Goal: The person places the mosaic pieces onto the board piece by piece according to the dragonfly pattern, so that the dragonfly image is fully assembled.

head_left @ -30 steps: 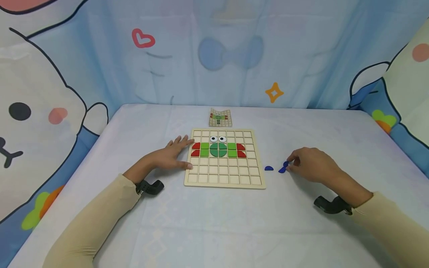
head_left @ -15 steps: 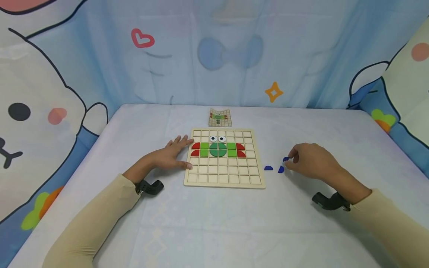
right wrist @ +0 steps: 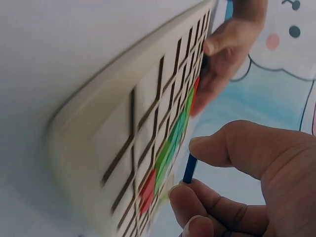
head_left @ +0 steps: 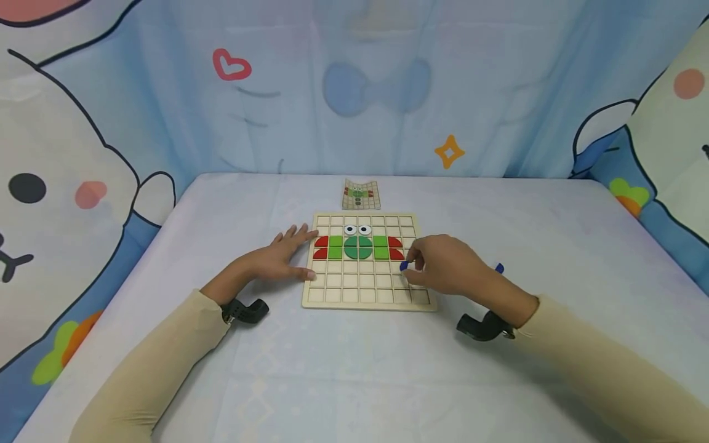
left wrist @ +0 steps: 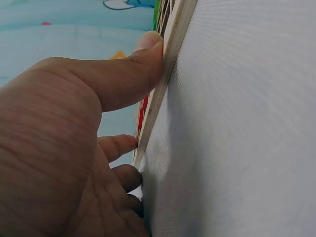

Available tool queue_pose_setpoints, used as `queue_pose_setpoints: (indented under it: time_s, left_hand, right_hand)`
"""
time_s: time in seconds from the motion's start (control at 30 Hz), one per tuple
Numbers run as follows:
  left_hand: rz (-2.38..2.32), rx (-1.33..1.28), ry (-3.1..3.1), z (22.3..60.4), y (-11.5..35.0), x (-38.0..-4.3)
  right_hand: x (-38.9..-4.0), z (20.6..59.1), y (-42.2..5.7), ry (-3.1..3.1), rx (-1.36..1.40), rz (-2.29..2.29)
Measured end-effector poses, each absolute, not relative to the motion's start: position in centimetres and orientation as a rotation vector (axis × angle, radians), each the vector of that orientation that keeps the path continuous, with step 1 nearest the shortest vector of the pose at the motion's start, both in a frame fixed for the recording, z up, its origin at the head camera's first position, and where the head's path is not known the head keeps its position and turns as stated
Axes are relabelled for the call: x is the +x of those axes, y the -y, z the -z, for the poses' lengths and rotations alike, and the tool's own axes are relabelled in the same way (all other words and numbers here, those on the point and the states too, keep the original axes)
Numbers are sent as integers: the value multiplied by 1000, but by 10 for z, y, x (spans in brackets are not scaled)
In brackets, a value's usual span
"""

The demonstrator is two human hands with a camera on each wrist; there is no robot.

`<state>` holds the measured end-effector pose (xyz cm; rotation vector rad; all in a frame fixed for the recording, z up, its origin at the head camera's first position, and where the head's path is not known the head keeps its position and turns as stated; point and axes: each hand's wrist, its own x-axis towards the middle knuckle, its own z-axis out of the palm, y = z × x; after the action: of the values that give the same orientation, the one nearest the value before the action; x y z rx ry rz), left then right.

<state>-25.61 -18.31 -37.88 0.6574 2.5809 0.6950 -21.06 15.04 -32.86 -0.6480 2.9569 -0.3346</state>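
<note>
My right hand pinches a small blue piece between thumb and fingertips over the right side of a wooden grid board. In the right wrist view the blue piece shows edge-on, thin and flat. My left hand has its fingers spread, with the thumb and a fingertip touching the board's left edge. Set in the grid are two eye pieces, a dark green circle of quarter pieces, light green squares and red curved pieces at both ends.
Another blue piece lies on the table, partly hidden behind my right wrist. A small pattern card with a similar figure stands beyond the board. A printed blue curtain hangs behind the white-covered table.
My right hand has moved left from the blue pieces on the table to the board, carrying one. The other pieces seen earlier are now covered by it. My left hand stays put.
</note>
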Motion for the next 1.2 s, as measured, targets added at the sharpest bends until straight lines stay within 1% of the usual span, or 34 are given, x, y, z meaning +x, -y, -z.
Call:
queue_pose_setpoints:
  time_s: [0.13,0.23,0.47,0.7,1.2]
  left_hand:
    - [-694,641,-2579,379,184,-257]
    - [-696,636,-2583,380,184,-257]
    - [-687,613,-2589,381,182,-257]
    - [-679,615,-2598,380,183,-258]
    - [-696,628,-2592,379,183,-258]
  right_hand:
    - [-215,333,-122,-2920,-799,327]
    - [-219,335,-104,-2891,-861,314]
    - [-234,343,-77,-2860,-853,248]
    - [-242,344,-69,-2850,-814,240]
    - [-241,344,-67,-2850,-810,211]
